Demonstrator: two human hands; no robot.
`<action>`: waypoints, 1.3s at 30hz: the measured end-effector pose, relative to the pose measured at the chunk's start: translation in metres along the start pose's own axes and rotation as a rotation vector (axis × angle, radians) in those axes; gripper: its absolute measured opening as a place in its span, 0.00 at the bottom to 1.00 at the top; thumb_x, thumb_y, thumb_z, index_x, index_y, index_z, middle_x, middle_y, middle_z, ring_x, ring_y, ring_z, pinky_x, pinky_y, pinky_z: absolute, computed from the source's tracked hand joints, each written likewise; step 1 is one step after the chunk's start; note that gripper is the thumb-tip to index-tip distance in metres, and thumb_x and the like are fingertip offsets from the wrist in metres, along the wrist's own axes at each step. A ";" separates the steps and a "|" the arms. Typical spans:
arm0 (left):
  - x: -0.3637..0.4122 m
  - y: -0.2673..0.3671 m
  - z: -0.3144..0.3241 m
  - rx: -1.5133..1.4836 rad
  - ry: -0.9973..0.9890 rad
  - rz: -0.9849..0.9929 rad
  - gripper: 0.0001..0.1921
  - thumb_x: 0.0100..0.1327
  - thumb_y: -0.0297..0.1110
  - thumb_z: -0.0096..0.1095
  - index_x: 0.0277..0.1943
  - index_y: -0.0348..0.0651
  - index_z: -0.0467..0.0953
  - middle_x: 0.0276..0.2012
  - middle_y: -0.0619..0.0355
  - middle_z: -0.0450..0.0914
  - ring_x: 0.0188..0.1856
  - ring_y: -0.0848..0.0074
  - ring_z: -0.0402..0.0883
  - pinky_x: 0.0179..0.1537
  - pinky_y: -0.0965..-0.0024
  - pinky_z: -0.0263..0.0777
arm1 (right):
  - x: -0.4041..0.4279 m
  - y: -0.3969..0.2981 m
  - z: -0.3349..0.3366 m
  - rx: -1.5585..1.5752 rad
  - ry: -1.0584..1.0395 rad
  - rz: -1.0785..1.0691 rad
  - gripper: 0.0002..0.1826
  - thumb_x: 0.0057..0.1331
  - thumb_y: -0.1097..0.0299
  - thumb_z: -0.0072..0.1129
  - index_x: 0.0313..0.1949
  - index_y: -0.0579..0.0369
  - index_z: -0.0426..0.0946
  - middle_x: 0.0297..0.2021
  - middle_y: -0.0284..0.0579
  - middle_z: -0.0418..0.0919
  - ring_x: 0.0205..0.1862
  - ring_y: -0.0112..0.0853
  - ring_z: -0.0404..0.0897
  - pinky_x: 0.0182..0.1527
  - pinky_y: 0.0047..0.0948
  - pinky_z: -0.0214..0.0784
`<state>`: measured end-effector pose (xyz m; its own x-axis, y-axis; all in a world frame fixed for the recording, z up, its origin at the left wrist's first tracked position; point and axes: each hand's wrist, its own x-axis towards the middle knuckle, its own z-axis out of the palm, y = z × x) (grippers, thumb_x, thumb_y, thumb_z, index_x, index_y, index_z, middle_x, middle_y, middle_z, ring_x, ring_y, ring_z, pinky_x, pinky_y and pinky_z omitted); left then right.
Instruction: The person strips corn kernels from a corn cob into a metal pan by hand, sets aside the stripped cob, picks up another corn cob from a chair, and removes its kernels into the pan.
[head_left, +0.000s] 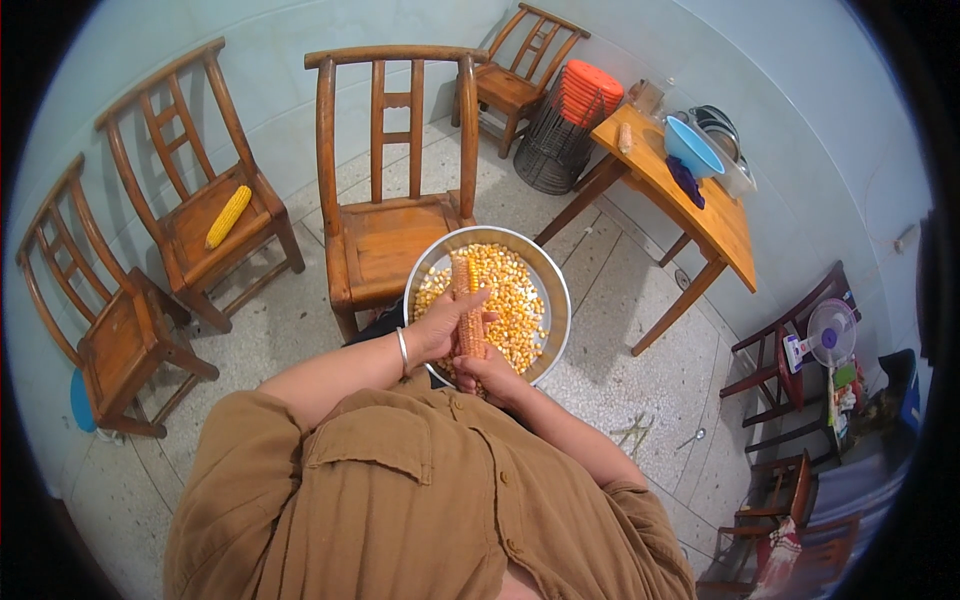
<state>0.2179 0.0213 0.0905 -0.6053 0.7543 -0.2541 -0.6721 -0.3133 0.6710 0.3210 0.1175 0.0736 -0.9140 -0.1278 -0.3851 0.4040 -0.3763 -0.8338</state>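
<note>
A mostly stripped corn cob (469, 334) is held in both hands above a round metal basin (559, 330). A strip of yellow kernels (473, 274) remains along one side of its far end. My left hand (442, 322), with a silver bangle at the wrist, wraps the cob's middle, the thumb lying across it. Around the near end my right hand (491, 375) is closed. Loose corn kernels (514, 300) cover much of the basin's bottom. The hands and forearms hide part of the basin's near side.
A wooden chair (397, 244) stands just beyond the basin. On another chair (184, 229) to the left lies a full yellow corn cob (229, 217). The wooden table (720, 225) holds a bare cob (625, 138) and a blue bowl (694, 146). Stacked orange stools (589, 90) stand behind.
</note>
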 end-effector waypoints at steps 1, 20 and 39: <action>-0.002 0.003 0.003 -0.180 -0.010 -0.035 0.13 0.58 0.35 0.61 0.42 0.42 0.67 0.34 0.57 0.74 0.34 0.76 0.74 0.36 0.73 0.72 | 0.001 0.002 -0.002 -0.012 -0.008 -0.011 0.09 0.56 0.72 0.54 0.33 0.54 0.63 0.14 0.35 0.63 0.13 0.24 0.62 0.16 0.22 0.55; 0.000 0.006 0.003 -0.165 -0.021 0.052 0.14 0.57 0.36 0.62 0.43 0.41 0.68 0.35 0.57 0.75 0.33 0.76 0.75 0.34 0.74 0.72 | -0.001 0.000 -0.001 -0.076 -0.010 -0.023 0.08 0.56 0.70 0.54 0.32 0.55 0.64 0.14 0.35 0.63 0.13 0.24 0.62 0.17 0.22 0.55; 0.005 0.016 0.000 -0.215 -0.077 -0.012 0.17 0.58 0.36 0.62 0.46 0.44 0.65 0.36 0.59 0.71 0.34 0.76 0.75 0.35 0.73 0.74 | 0.001 0.003 -0.003 -0.015 -0.019 -0.012 0.10 0.56 0.71 0.54 0.36 0.55 0.63 0.14 0.34 0.62 0.13 0.23 0.61 0.17 0.22 0.54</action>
<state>0.2039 0.0201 0.0996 -0.5679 0.7979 -0.2020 -0.7596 -0.4135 0.5020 0.3217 0.1190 0.0700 -0.9193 -0.1412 -0.3674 0.3934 -0.3638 -0.8443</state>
